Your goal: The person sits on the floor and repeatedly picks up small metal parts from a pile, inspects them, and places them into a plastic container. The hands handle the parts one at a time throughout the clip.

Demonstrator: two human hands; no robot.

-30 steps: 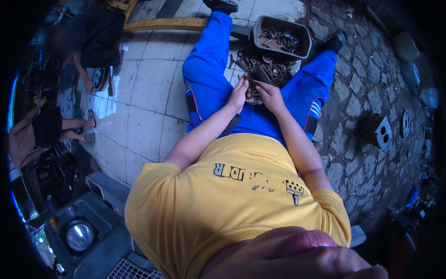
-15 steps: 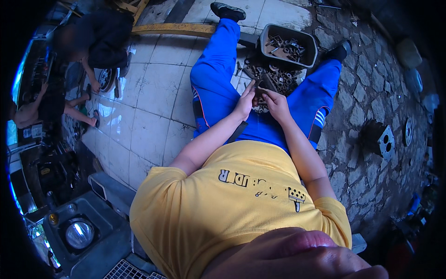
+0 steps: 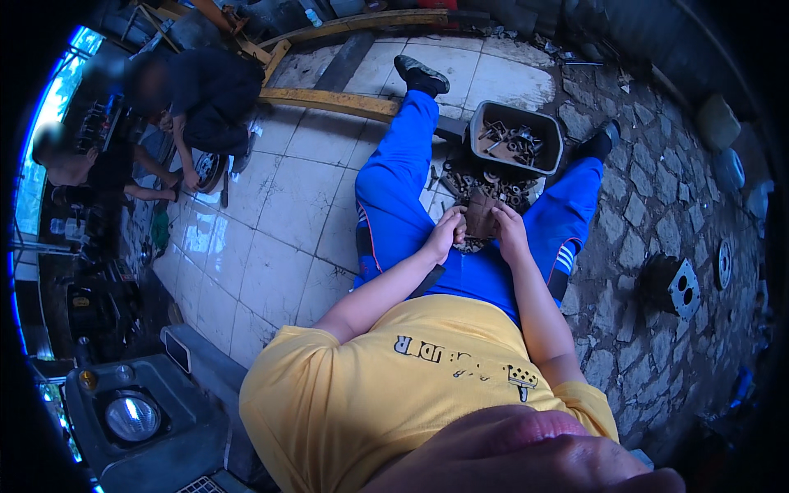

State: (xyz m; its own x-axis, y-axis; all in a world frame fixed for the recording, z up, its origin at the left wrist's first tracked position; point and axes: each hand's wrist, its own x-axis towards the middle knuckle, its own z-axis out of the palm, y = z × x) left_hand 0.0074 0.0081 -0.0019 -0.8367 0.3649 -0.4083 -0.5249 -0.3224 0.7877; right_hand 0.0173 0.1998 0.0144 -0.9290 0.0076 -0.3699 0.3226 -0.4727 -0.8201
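Note:
Between my legs, both hands are up over a pile of loose, dirty metal hardware [image 3: 518,189], with ring-like pieces such as nuts or washers among it. My right hand [image 3: 511,232] pinches the edge of a flat, brown, worn piece [image 3: 479,215]; its exact kind is unclear. Curled fingers close my left hand [image 3: 446,233] just left of that piece. Whatever the left fingers hold, if anything, is too small to make out. Just beyond the pile stands a dark grey plastic bin [image 3: 477,152] with bolts and other metal parts inside.
A yellow beam [image 3: 329,100] lies across the tiled floor [image 3: 300,193]. At far left, people [image 3: 209,99] work by a round metal part [image 3: 211,172]. On the stone paving to the right lie a metal housing [image 3: 678,286] and a disc [image 3: 723,263]. A vehicle headlight [image 3: 131,416] is at lower left.
My hands have moved apart, and the brown piece now shows flat at my right fingers. The whole view has shifted, so the bin and legs appear lower.

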